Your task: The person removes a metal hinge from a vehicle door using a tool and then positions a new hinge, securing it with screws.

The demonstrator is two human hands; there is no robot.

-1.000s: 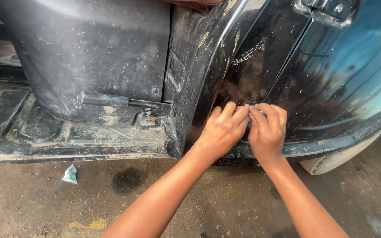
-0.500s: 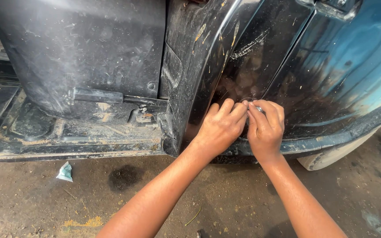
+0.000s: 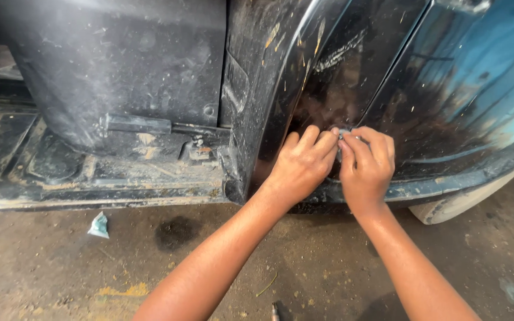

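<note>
Both my hands press against a black, scratched car body panel (image 3: 352,89), low down beside the open door sill. My left hand (image 3: 301,166) has its fingers curled, tips against the panel. My right hand (image 3: 367,169) sits right next to it, fingers bent over. Between the fingertips of both hands shows a small light-grey piece (image 3: 345,134), mostly hidden, held against the panel. What the piece is cannot be made out.
To the left are the dirty door sill (image 3: 102,178) and a dark seat base (image 3: 120,71). Below is a dusty concrete floor with a dark stain (image 3: 176,232) and a crumpled pale scrap (image 3: 99,226). A light-coloured tyre edge (image 3: 465,199) shows at the right.
The hands stay together at the same spot on the panel, with only small finger movements. The view has shifted slightly.
</note>
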